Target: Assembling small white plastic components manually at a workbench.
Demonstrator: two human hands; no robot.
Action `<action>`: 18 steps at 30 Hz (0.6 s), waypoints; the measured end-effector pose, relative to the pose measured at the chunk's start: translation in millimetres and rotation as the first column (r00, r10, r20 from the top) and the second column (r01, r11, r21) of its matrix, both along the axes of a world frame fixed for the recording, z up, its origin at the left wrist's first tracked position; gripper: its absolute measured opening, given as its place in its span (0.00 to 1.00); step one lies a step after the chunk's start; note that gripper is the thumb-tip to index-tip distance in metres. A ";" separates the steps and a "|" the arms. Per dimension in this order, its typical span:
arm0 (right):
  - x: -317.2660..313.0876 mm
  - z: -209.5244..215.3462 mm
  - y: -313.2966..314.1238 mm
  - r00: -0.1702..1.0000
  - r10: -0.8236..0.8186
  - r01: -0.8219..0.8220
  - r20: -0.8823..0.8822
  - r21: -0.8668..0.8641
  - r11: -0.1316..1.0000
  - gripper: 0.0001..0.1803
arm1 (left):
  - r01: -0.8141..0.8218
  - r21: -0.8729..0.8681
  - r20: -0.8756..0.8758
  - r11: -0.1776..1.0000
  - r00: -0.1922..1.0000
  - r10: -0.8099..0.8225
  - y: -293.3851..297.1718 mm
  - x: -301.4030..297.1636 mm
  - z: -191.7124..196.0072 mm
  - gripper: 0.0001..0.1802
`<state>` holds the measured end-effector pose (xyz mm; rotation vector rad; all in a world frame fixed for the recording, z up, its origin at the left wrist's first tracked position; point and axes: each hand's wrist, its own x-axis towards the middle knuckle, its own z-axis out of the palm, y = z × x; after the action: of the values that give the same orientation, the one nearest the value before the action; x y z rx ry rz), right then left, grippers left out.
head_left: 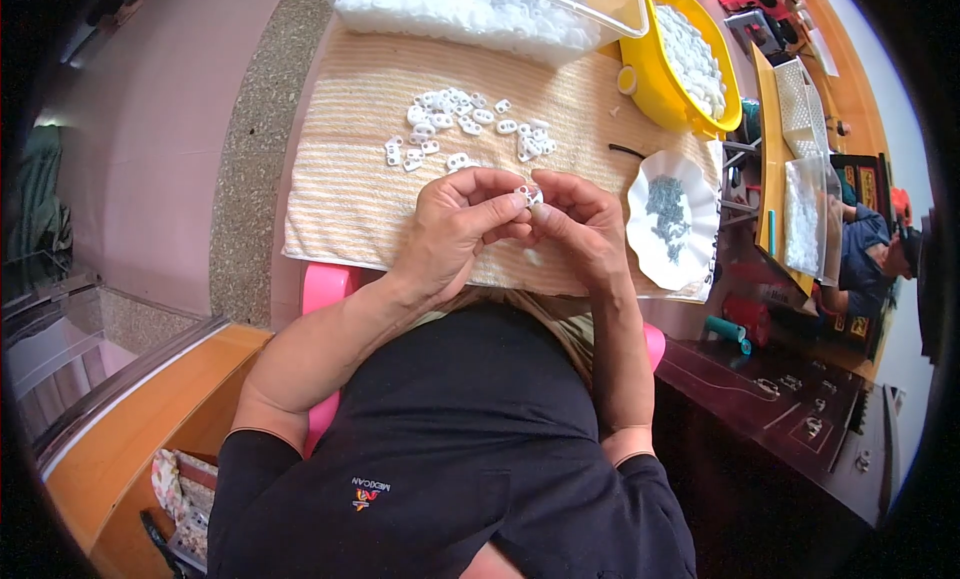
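Observation:
My left hand (452, 227) and my right hand (586, 227) meet over the near part of a striped towel (340, 214). Between their thumbs and fingertips they pinch a small white plastic piece (530, 193) with holes; the fingers partly cover it. Just beyond my hands, similar white two-holed pieces (440, 114) lie loosely scattered on the towel, with a smaller cluster (535, 139) to their right. To the right of my right hand sits a white scalloped dish (644, 257) holding a heap of tiny dark grey parts (668, 211).
A clear plastic box (622, 11) full of white pieces stands at the far edge. Beside it is a yellow basin (734, 114) of white parts. A thin black stick (627, 151) lies near the dish. Farther right, another person (868, 249) sits by a table.

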<state>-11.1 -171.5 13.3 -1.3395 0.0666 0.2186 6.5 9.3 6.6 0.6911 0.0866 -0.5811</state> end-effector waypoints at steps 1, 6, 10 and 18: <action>0.0 -0.5 -0.4 1.000 0.000 0.000 0.000 0.000 1.000 0.15 | 0.000 -0.010 -0.003 1.000 1.000 0.000 0.2 0.1 0.0 0.08; 0.3 -0.9 -2.3 1.000 -0.011 0.011 -0.007 0.002 1.000 0.15 | -0.001 -0.017 -0.007 1.000 1.000 0.001 0.6 0.9 0.5 0.08; 1.1 -5.6 -4.3 0.999 -0.010 0.011 0.039 -0.011 1.000 0.14 | -0.003 -0.012 -0.003 1.000 1.000 0.003 -0.1 1.2 1.8 0.09; -0.1 -6.2 -5.0 0.999 -0.046 0.046 -0.018 -0.011 0.999 0.13 | -0.005 0.015 -0.017 1.000 1.000 0.005 0.2 -1.1 -1.9 0.09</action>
<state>-11.2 -176.5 7.1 -1.3447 0.1135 0.1918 5.4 9.5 4.7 0.7006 0.1087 -0.5820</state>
